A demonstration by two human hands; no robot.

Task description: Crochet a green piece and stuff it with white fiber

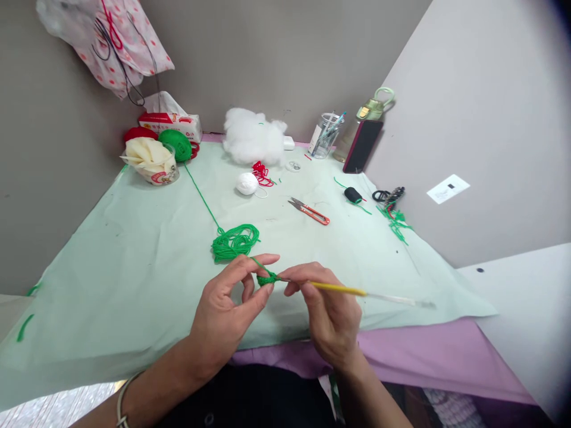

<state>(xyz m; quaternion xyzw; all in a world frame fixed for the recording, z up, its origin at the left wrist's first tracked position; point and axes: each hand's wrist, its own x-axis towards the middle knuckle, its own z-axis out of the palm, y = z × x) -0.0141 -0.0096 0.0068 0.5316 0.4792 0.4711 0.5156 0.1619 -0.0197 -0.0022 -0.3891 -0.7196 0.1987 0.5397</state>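
Observation:
My left hand (232,303) pinches a small green crochet piece (266,279) between thumb and fingers, its index finger stretched out with green yarn running over it. A crochet hook (339,288) with a yellow handle is gripped in my right hand (328,309). The hook's tip meets the crochet piece; the exact stitch is too small to tell. Just beyond my left hand lies a loose heap of green yarn (235,241), and a strand runs from it back to a green yarn ball (175,145).
Thread snips (310,211), a white yarn ball (247,183), red yarn (262,173) and white stuffing (254,137) lie beyond my hands. A tub (156,169) and tissue box (172,123) stand back left. A glass of pens (325,138), phone (363,147) and bottle (350,139) stand back right.

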